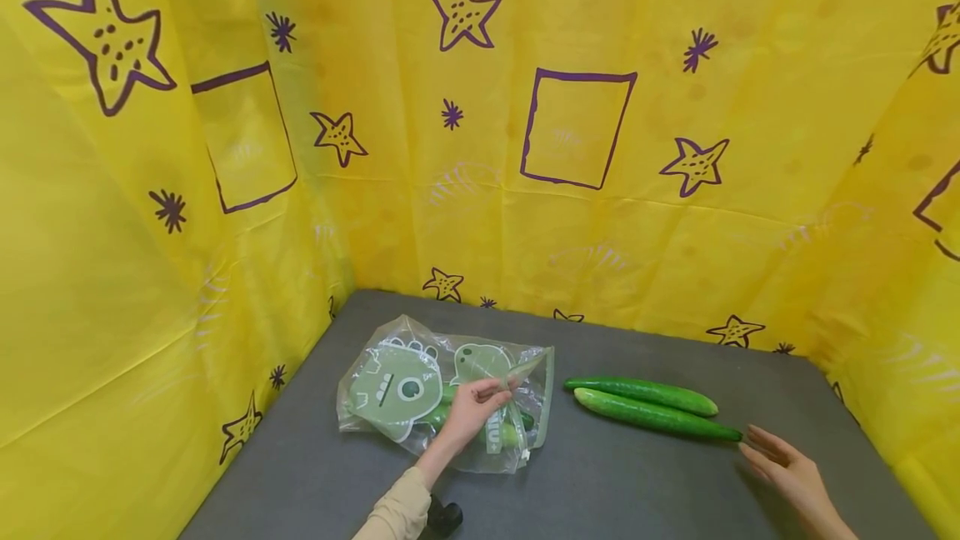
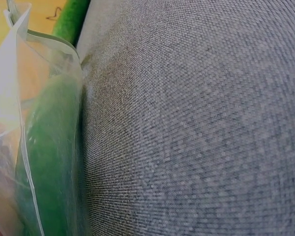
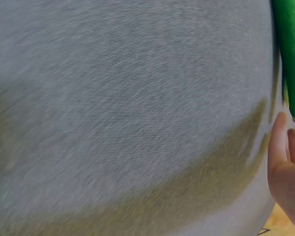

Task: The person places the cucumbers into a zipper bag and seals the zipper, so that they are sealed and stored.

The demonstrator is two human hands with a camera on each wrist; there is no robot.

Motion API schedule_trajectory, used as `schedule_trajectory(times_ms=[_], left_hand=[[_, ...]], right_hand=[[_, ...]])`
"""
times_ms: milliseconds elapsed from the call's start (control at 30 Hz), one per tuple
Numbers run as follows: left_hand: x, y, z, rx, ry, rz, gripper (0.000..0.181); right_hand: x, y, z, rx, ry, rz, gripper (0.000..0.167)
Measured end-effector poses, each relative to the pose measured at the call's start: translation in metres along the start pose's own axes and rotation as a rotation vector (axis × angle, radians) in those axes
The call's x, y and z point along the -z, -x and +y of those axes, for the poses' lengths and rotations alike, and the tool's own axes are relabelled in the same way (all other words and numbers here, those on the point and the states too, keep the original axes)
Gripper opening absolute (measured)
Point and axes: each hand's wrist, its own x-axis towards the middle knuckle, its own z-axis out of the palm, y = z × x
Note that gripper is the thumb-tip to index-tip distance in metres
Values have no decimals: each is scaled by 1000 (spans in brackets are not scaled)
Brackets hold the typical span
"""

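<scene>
Front cucumber (image 1: pixel 658 417) is laid on tabletop (image 1: pixel 615 490), at 9–10 o'clock from the nearer right hand (image 1: pixel 787 472), long axis set roughly 9-to-3. Right fingers are extended, nothing gripped, just beside its tip; zip bag (image 1: pixel 408 390) edge is pinched by left hand (image 1: pixel 472 408).

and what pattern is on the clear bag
The bag: green cartoon creatures; head view shows it best.
</scene>
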Motion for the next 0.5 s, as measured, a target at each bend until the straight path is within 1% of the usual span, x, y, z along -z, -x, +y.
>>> schedule_trajectory(times_ms=[67,133,267,367,500], left_hand=[[0,-1,-1,1,-2,4,26],[0,-3,-5,-1,-6,0,26],[0,-9,-24,17,1,-11,26],[0,-11,-35,37,6,-10,27],[0,-11,-38,25,0,-7,28]], right_hand=[[-2,-3,-2,14,8,-9,88],[-4,-6,-3,23,18,-28,86],[-6,-12,-5,20,3,-71,84],[-6,-17,-5,22,-22,-100,81],[-7,-21,-4,27,-71,-118,78]])
